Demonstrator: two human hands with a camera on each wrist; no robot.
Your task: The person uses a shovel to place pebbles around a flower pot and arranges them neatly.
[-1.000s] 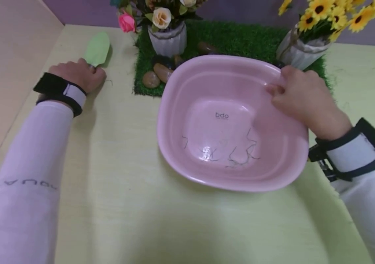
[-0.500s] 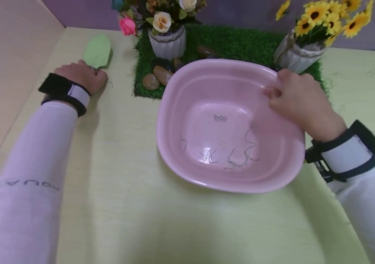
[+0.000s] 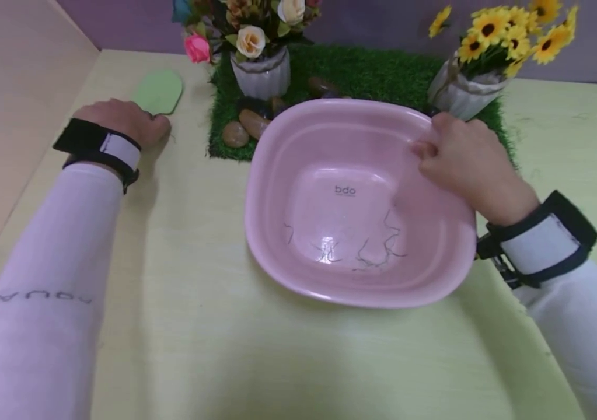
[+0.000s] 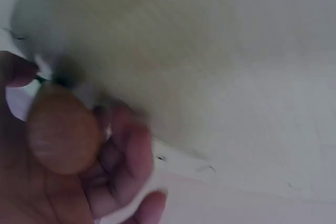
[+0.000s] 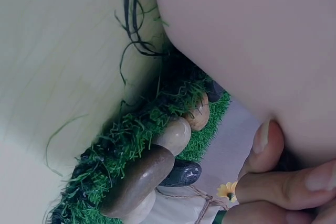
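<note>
In the head view, my left hand (image 3: 122, 119) holds a small garden trowel at the left. Its light green blade (image 3: 159, 91) points away from me. The left wrist view shows the rounded brown end of the trowel's handle (image 4: 63, 135) in the palm, with fingers curled about it. My right hand (image 3: 468, 157) grips the upper right rim of a pink plastic basin (image 3: 324, 140), thumb inside. Several thin dark strands (image 3: 377, 256) lie on the basin's floor, below the letters "bdo". Basin's outer wall (image 5: 252, 40) fills the upper right of the right wrist view.
Behind the basin lies a strip of artificial grass (image 3: 366, 70) bearing smooth stones (image 3: 236, 135). On it stand a white pot of mixed flowers (image 3: 264, 73) and a tilted pot of yellow flowers (image 3: 463, 90). Loose strands (image 5: 131, 51) lie on the pale tabletop. A purple wall (image 3: 382, 23) rises behind.
The trowel's blade has swung slightly to the right and looks shorter and broader. My right hand still grips the basin's rim. The whole head view has shifted slightly.
</note>
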